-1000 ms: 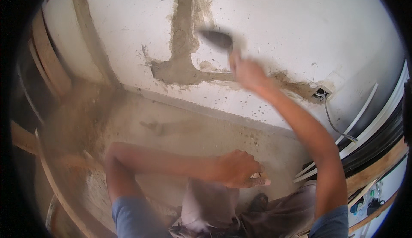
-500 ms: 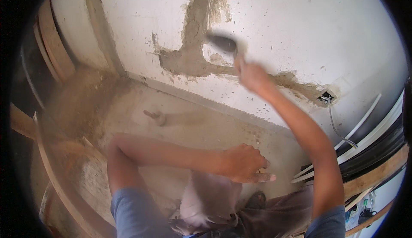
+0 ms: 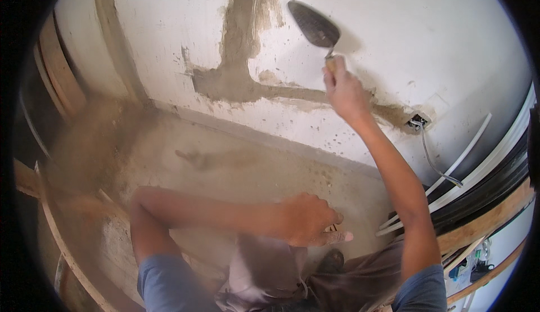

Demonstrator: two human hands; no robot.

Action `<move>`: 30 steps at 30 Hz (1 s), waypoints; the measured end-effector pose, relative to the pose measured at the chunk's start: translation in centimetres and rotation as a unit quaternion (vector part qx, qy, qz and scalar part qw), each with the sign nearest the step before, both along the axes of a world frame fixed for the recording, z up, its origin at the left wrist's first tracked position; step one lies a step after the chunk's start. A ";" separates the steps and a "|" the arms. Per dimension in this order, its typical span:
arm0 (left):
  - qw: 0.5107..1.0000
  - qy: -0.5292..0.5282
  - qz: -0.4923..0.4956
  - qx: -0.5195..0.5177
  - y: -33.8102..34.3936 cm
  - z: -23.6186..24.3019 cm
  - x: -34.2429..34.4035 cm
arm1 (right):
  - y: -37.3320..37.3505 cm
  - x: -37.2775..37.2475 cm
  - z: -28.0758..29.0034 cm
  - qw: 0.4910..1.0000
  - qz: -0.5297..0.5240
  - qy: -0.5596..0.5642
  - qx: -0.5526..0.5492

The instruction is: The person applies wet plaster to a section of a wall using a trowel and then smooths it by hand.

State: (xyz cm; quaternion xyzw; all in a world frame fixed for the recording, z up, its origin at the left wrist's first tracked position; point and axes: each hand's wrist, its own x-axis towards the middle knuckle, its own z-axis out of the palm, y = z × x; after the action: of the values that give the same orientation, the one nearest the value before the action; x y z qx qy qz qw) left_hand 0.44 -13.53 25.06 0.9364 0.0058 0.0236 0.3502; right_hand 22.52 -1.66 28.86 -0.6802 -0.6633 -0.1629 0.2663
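My right hand (image 3: 347, 93) is wrapped around the wooden handle of a pointing trowel (image 3: 315, 24). The trowel's grey pointed blade tilts up and to the left, in front of the white wall (image 3: 405, 25). Below and left of the blade, grey-brown mortar (image 3: 233, 78) fills a chased channel that runs down the wall and then off to the right. My left hand (image 3: 308, 220) hangs over my lap with its forearm across my body. Its fingers are curled in, and whatever may be inside them is hidden.
An open wall box (image 3: 417, 122) with a dangling cable sits right of the channel. White and black pipes (image 3: 478, 168) curve along the right. Wooden boards (image 3: 59, 75) lean at the left, and a curved strip (image 3: 62, 239) rises nearer. The concrete floor (image 3: 225, 160) is dusty.
My right hand has swung the trowel up and to the right, and its blade has turned to point up-left. My left hand stays folded over my lap. The view has shifted slightly.
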 end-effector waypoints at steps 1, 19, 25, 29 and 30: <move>1.000 0.004 0.004 0.004 0.0 0.0 -0.2 | 0.1 -0.2 -0.9 0.991 -0.011 -0.020 -0.134; 0.996 -0.056 -0.056 0.033 -1.2 0.8 -1.7 | 2.7 -6.4 -10.7 0.949 0.115 0.282 -0.078; 0.992 -0.111 -0.054 -0.008 -0.3 -1.0 -0.6 | 4.8 -6.6 -17.8 0.969 0.103 0.168 -0.152; 0.990 -0.125 -0.058 -0.011 0.4 -1.6 -0.9 | 3.6 -6.0 -16.1 0.932 0.170 0.308 0.083; 0.988 -0.140 -0.052 -0.026 0.6 -1.5 -0.7 | 4.4 -4.6 -17.6 0.961 0.141 0.237 0.019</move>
State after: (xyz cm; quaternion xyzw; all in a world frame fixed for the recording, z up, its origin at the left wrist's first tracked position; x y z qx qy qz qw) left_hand -0.26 -12.91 23.55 0.9135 -0.0911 0.1364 0.3723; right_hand 17.94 2.76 11.26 -0.5937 -0.6672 0.0296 0.4488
